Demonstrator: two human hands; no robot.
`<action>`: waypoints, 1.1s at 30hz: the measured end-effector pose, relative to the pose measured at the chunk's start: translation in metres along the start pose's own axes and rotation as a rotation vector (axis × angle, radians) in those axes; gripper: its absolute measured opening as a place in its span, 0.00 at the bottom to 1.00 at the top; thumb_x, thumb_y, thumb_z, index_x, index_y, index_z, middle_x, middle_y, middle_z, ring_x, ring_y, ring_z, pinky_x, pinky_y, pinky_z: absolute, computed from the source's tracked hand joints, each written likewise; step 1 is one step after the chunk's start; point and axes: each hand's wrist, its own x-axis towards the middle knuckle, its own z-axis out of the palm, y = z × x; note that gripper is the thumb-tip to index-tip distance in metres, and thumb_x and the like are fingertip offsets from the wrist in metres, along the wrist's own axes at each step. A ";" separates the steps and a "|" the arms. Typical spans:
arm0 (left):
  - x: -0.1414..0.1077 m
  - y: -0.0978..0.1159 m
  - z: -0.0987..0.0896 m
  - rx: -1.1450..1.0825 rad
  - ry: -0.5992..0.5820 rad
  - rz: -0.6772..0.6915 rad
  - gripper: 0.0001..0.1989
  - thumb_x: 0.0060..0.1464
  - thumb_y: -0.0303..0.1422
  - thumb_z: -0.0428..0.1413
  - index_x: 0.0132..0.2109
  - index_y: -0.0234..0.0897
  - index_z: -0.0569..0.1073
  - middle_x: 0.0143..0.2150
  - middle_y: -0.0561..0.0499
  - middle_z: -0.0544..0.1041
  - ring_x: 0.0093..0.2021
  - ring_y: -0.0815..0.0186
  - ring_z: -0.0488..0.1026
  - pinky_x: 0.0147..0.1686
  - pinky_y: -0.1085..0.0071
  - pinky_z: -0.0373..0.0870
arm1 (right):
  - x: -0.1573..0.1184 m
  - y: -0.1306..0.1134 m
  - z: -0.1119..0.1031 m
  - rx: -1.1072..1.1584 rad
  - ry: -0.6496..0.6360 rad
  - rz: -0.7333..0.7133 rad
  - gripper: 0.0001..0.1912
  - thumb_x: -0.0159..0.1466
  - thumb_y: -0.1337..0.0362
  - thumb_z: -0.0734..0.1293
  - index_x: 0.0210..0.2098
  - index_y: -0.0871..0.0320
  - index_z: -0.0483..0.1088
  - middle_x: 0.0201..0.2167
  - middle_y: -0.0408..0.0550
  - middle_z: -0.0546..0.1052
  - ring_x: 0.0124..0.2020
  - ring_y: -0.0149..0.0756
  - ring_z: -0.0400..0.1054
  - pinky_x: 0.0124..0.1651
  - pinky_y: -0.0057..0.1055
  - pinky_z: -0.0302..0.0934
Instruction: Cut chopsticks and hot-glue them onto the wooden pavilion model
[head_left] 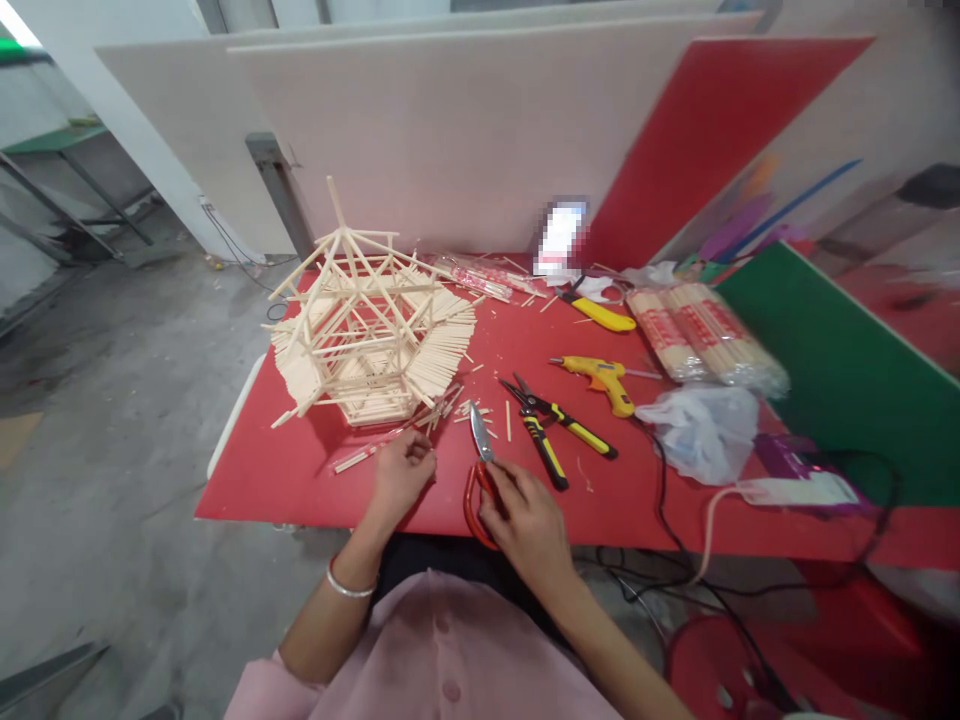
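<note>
Holding the red scissors (486, 458) in our right grip (529, 515), we seem to be at a cutting step. The stick house (367, 348) stands on the red surface (262, 470). Our right grip is wrapped around the scissor handles, to the right of the stick house and nearer to us. Our left grip (401, 475) is just in front of the stick house with its fingers curled, and we cannot tell if they pinch anything. Some short sticks (508, 421) lie to the right of the stick house, near the scissor tips. The yellow glue gun (607, 375) lies farther right of the stick house. A good snip seems to call for open blades, a stick between them, and left fingers well away.
</note>
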 end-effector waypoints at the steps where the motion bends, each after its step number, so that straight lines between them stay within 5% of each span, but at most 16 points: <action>1: 0.001 0.000 0.004 0.084 0.006 0.045 0.02 0.44 0.29 0.56 0.29 0.36 0.71 0.20 0.55 0.72 0.21 0.69 0.70 0.24 0.74 0.63 | 0.000 0.001 0.001 0.022 0.028 0.019 0.18 0.66 0.64 0.62 0.54 0.61 0.70 0.48 0.56 0.75 0.46 0.42 0.70 0.50 0.39 0.68; 7: 0.015 0.005 0.033 0.598 -0.040 0.271 0.06 0.53 0.25 0.52 0.31 0.36 0.73 0.27 0.48 0.75 0.29 0.64 0.71 0.32 0.70 0.62 | 0.015 0.008 0.008 0.039 0.041 0.085 0.19 0.66 0.64 0.61 0.54 0.60 0.72 0.49 0.57 0.76 0.46 0.44 0.70 0.50 0.41 0.67; 11: 0.017 0.006 0.041 0.718 -0.060 0.310 0.05 0.56 0.28 0.54 0.35 0.35 0.74 0.30 0.46 0.76 0.32 0.61 0.72 0.33 0.69 0.63 | 0.029 0.013 0.009 -0.068 -0.036 0.115 0.17 0.66 0.63 0.61 0.51 0.60 0.74 0.49 0.56 0.76 0.44 0.44 0.69 0.48 0.39 0.65; 16: 0.003 -0.003 0.018 0.647 0.090 0.355 0.08 0.59 0.29 0.52 0.39 0.36 0.76 0.37 0.43 0.78 0.38 0.59 0.74 0.39 0.67 0.66 | 0.038 0.007 -0.006 -0.085 -0.095 0.072 0.15 0.68 0.62 0.61 0.48 0.59 0.75 0.49 0.54 0.76 0.44 0.43 0.67 0.47 0.39 0.62; 21: -0.004 -0.014 -0.011 0.743 0.162 0.266 0.10 0.60 0.30 0.51 0.39 0.36 0.78 0.38 0.44 0.78 0.38 0.60 0.74 0.37 0.68 0.65 | 0.059 -0.020 -0.004 0.041 -0.213 -0.009 0.14 0.69 0.59 0.61 0.43 0.54 0.77 0.37 0.50 0.79 0.41 0.39 0.68 0.46 0.36 0.60; 28: 0.004 -0.016 -0.013 0.820 0.167 0.175 0.14 0.61 0.31 0.51 0.48 0.35 0.78 0.45 0.40 0.79 0.39 0.59 0.75 0.35 0.68 0.66 | 0.089 -0.048 0.023 -0.035 -0.388 0.077 0.11 0.67 0.63 0.62 0.41 0.60 0.75 0.36 0.56 0.76 0.39 0.44 0.70 0.36 0.35 0.58; 33: 0.007 -0.016 -0.016 0.758 0.151 0.236 0.15 0.60 0.31 0.52 0.50 0.36 0.78 0.46 0.41 0.80 0.41 0.58 0.76 0.39 0.67 0.67 | 0.088 -0.045 0.012 -0.023 -0.473 0.113 0.09 0.66 0.65 0.63 0.38 0.60 0.75 0.35 0.55 0.77 0.36 0.41 0.72 0.34 0.33 0.57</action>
